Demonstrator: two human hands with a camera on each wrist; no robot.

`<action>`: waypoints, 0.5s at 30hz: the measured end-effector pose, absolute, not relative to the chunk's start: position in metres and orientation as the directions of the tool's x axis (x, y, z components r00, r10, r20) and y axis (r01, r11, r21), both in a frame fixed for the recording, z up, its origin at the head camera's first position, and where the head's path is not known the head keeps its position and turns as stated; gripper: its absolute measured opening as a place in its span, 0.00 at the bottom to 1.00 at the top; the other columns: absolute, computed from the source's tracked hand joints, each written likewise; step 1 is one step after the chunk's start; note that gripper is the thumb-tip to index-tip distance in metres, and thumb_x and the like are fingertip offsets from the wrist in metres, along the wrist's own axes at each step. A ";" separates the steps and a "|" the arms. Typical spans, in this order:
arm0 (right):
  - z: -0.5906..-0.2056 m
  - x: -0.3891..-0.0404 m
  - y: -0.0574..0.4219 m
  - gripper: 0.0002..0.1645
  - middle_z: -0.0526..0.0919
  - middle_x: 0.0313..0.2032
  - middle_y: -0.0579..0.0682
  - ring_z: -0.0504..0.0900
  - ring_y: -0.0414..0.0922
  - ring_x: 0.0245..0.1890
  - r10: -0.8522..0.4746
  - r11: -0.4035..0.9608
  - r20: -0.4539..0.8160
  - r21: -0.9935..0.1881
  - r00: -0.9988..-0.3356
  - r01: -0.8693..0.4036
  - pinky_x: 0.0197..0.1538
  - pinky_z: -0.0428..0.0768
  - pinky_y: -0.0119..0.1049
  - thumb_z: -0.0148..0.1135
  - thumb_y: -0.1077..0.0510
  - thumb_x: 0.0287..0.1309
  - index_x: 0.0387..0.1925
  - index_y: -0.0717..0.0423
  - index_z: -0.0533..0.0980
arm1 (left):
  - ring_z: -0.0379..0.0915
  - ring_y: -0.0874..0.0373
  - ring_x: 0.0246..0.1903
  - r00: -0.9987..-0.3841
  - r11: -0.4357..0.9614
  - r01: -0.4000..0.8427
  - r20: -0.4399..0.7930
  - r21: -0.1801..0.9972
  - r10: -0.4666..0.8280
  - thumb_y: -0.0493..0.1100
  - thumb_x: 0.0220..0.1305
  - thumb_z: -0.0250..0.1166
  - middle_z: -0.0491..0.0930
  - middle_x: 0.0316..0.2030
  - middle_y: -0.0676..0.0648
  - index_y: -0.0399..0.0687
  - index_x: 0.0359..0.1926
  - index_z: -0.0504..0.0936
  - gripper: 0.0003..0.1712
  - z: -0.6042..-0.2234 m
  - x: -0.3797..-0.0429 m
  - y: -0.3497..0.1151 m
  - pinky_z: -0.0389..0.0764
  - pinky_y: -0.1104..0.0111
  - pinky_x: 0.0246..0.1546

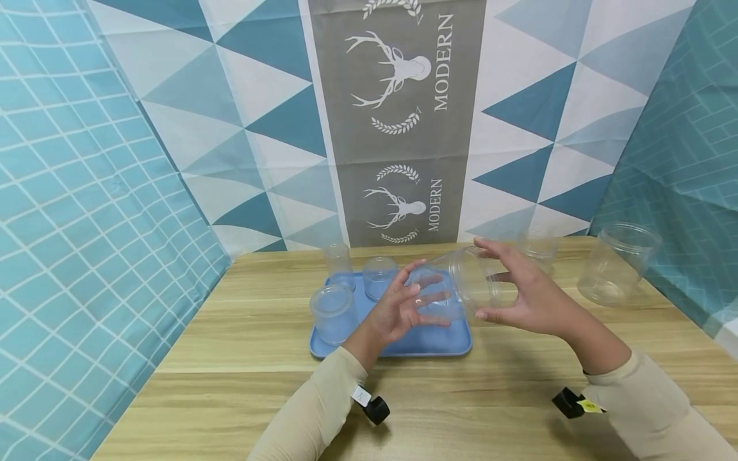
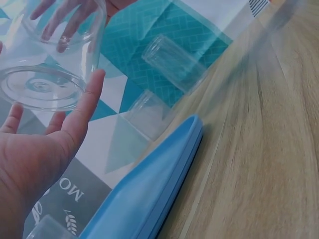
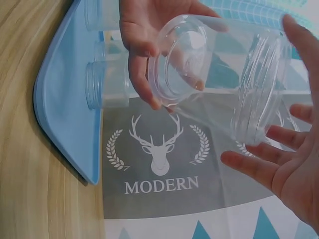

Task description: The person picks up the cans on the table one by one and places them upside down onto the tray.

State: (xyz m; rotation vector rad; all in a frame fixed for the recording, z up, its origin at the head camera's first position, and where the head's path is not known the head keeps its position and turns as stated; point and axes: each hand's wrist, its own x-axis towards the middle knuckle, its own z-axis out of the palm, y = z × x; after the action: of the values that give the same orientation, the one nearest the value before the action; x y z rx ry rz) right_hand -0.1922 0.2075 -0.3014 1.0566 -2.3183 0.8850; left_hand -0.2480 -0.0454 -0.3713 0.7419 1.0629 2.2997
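**Two Hands Steady a Clear Jar Over a Blue Tray**

A person in pale sleeves (image 1: 317, 403) holds a large clear jar (image 1: 461, 272) in midair, tipped on its side, clear of the table (image 1: 242, 336). In the head view it lies across the right part of a blue tray (image 1: 429, 342). The left hand (image 1: 393, 315) grasps the base end, its fingers spread around the jar, some of them seen through the clear wall. The right hand (image 1: 533, 291) grasps the ridged mouth end, thumb and fingers on opposite sides of the rim.

Three more clear vessels stand upright on the tray: a tall, narrow jar (image 1: 338, 259) at the back left corner, a squat jar (image 1: 379, 272) beside it along the back, and a wide-rimmed jar (image 1: 334, 317) at the front left, near the left hand. On the table to the right of the tray, a smaller container (image 1: 540, 243) stands just behind the right hand, partly hidden by it, and a large container (image 1: 619, 266) stands farther right.

Behind the table hangs a patterned cloth (image 1: 398, 147) of blue and white triangles, with a gray band bearing deer heads and the word "MODERN."
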 end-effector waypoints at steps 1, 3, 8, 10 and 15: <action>-0.301 -0.192 0.208 0.62 0.63 0.68 0.55 0.69 0.56 0.62 -0.489 0.503 0.609 -0.387 -0.624 -0.772 0.47 0.83 0.49 0.80 0.58 0.42 0.75 0.50 0.53 | 0.58 0.33 0.66 -0.733 -0.570 -0.210 0.258 0.794 0.629 0.40 0.67 0.54 0.60 0.67 0.38 0.61 0.65 0.64 0.26 -0.371 -0.248 -0.046 0.73 0.34 0.47; -0.301 -0.190 0.210 0.58 0.63 0.68 0.54 0.69 0.57 0.62 -0.465 0.508 0.599 -0.421 -0.651 -0.751 0.49 0.82 0.46 0.75 0.62 0.48 0.75 0.48 0.52 | 0.57 0.33 0.66 -0.738 -0.569 -0.217 0.248 0.793 0.627 0.39 0.69 0.46 0.58 0.68 0.36 0.62 0.65 0.62 0.26 -0.371 -0.247 -0.047 0.74 0.36 0.47; -0.303 -0.189 0.214 0.45 0.65 0.66 0.54 0.70 0.49 0.61 -0.418 0.459 0.602 -0.506 -0.680 -0.730 0.52 0.78 0.28 0.62 0.69 0.59 0.73 0.51 0.53 | 0.56 0.32 0.67 -0.759 -0.552 -0.203 0.226 0.809 0.610 0.40 0.67 0.40 0.56 0.70 0.34 0.61 0.69 0.58 0.30 -0.370 -0.246 -0.050 0.79 0.41 0.44; -0.305 -0.190 0.215 0.42 0.66 0.65 0.53 0.71 0.44 0.60 -0.399 0.425 0.615 -0.533 -0.680 -0.731 0.52 0.76 0.24 0.58 0.71 0.61 0.72 0.54 0.55 | 0.57 0.32 0.66 -0.766 -0.543 -0.190 0.223 0.818 0.603 0.41 0.66 0.41 0.57 0.70 0.34 0.60 0.70 0.57 0.31 -0.369 -0.246 -0.050 0.80 0.43 0.43; -0.313 -0.195 0.221 0.34 0.69 0.61 0.45 0.72 0.40 0.58 -0.335 0.365 0.617 -0.611 -0.712 -0.702 0.51 0.75 0.22 0.52 0.71 0.64 0.70 0.59 0.57 | 0.58 0.32 0.65 -0.764 -0.530 -0.171 0.228 0.831 0.603 0.44 0.63 0.45 0.57 0.69 0.34 0.61 0.69 0.58 0.32 -0.366 -0.246 -0.052 0.82 0.45 0.41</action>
State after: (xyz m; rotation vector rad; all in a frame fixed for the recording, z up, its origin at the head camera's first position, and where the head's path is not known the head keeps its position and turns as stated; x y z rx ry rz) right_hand -0.1947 0.2209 -0.3129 0.9045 -2.2427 1.2904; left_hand -0.2455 -0.0518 -0.3664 0.6976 1.1717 2.3015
